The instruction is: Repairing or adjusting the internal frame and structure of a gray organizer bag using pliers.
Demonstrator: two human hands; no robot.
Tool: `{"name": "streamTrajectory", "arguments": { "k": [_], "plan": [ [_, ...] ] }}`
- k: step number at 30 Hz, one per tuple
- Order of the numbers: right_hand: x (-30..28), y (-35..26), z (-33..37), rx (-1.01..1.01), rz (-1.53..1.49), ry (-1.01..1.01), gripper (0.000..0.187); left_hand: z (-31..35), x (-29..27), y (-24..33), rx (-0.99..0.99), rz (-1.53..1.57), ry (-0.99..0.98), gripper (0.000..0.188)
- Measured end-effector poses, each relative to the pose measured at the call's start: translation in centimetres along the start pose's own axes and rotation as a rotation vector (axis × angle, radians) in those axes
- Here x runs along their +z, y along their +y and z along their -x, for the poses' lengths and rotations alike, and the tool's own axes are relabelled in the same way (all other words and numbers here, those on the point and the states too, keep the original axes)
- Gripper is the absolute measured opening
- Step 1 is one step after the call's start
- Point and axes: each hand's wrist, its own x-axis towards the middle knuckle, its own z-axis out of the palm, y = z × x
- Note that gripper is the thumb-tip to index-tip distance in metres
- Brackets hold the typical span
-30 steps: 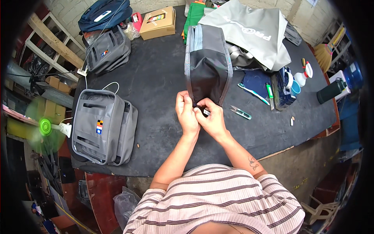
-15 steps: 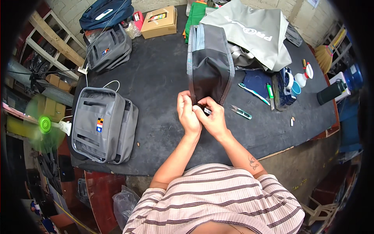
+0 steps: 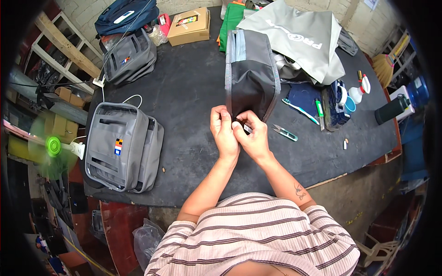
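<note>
The left hand (image 3: 224, 133) and the right hand (image 3: 252, 137) met at the near end of a dark grey bag (image 3: 251, 78), both pinching its lower edge with closed fingers, probably to steady the fabric while working a small part there; what they gripped exactly was too small to tell. The bag lay lengthwise on the black desk (image 3: 193, 92), stretched away from the person. Small snips (image 3: 284, 133) lay just right, within easy reach. A finished-looking grey bag (image 3: 122, 147) sat well to the left.
</note>
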Motion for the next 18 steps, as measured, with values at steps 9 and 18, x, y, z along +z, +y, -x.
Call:
{"name": "streamTrajectory", "arguments": {
  "k": [9, 18],
  "plan": [
    [0.1, -0.1, -0.1, 0.025, 0.009, 0.025, 0.017, 0.0, -0.2, -0.4, -0.004, 0.070, -0.029, 0.013],
    [-0.1, -0.9, 0.2, 0.017, -0.008, 0.001, 0.019, 0.0, -0.5, -0.5, -0.012, 0.086, -0.022, 0.014]
  ]
}}
